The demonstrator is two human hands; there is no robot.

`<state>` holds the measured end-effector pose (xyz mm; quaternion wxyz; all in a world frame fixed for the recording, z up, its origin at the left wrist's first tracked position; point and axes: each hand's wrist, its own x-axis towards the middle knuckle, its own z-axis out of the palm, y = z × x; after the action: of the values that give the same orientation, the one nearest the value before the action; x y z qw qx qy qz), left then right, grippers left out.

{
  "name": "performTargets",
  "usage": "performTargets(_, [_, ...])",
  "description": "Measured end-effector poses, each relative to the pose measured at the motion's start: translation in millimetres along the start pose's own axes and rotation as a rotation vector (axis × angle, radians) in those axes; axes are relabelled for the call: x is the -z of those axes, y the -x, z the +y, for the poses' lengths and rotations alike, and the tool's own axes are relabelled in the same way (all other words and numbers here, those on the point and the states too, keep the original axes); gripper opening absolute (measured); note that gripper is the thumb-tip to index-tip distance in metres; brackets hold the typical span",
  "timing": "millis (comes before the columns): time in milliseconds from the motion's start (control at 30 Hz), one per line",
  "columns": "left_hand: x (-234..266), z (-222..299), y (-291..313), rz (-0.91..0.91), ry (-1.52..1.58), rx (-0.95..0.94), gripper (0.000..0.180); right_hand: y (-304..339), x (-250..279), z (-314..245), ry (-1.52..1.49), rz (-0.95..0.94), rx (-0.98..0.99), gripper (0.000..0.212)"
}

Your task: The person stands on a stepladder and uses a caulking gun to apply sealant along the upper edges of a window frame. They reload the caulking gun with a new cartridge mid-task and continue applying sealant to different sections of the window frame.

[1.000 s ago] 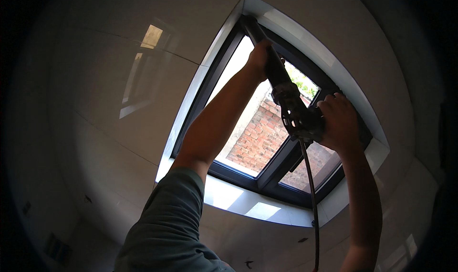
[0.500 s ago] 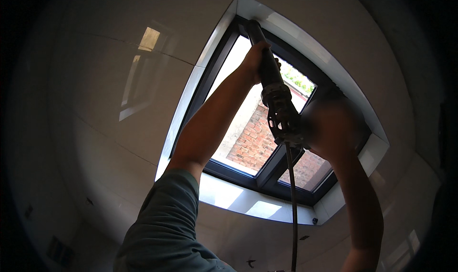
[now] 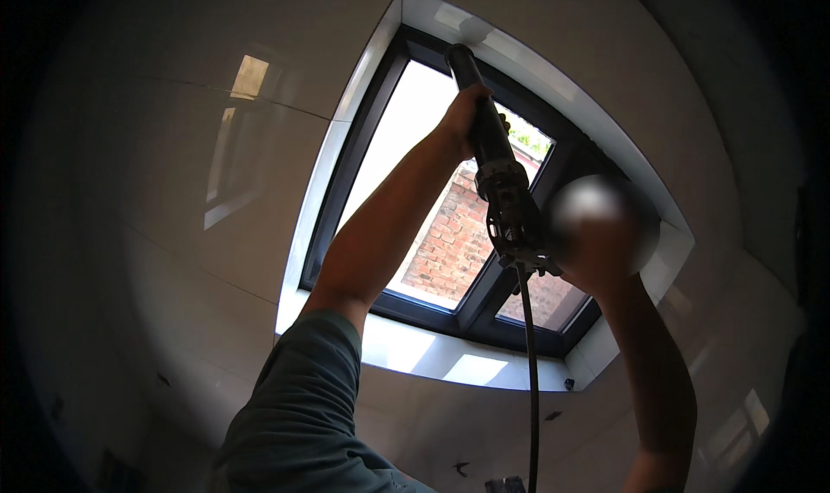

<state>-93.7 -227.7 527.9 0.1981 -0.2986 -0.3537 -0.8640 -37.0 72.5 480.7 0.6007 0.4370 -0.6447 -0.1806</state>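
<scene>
A dark caulking gun [image 3: 508, 201] slants up in front of the window, its long barrel [image 3: 489, 131] pointing toward the upper left corner of the frame. My left hand [image 3: 470, 123] is wrapped round the barrel, fingertips showing on its far side. At the gun's rear, my right hand [image 3: 603, 264] is closed at the handle; a round blur hides most of its fingers and the grip. A thin rod [image 3: 531, 372] runs down from the gun's back end. The barrel's front end [image 3: 460, 54] overlaps the top of the frame; whether it touches cannot be told.
The window has a dark frame [image 3: 467, 318] with two panes, set in a pale tiled recess [image 3: 389, 348]. A brick wall [image 3: 450, 242] shows outside. Glossy tiled wall [image 3: 181, 164] surrounds the recess. A small dark object [image 3: 569, 384] sits at the lower sill corner.
The window has shifted slightly left and up in view. The gun's front end sits slightly lower in the picture. Both hands keep their places on the gun.
</scene>
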Motion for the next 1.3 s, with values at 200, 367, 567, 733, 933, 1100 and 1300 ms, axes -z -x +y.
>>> performTargets(200, [-11,-15,-2,0.02,0.004,0.011,0.058,13,-1,9,-0.067,-0.099,-0.079,0.038])
performTargets(367, [-16,-31,-4,0.011,-0.028,0.013,0.058,23,-8,14,-0.125,-0.019,0.011,0.046])
performTargets(567, [-23,-45,-7,0.02,-0.051,0.009,0.056,32,-16,20,-0.139,-0.103,-0.027,0.051])
performTargets(733, [-30,-57,-12,0.034,-0.04,0.034,0.05,47,-26,30,-0.124,-0.119,-0.032,0.05])
performTargets(933, [-36,-82,-24,0.021,-0.046,0.034,0.054,64,-23,37,-0.101,-0.102,-0.056,0.047])
performTargets(1100, [-39,-102,-34,-0.002,-0.001,0.106,0.047,78,-13,37,-0.015,-0.055,-0.057,0.046])
performTargets(1300, [-46,-126,-33,0.008,-0.006,0.094,0.054,99,-22,45,0.013,-0.042,-0.05,0.037])
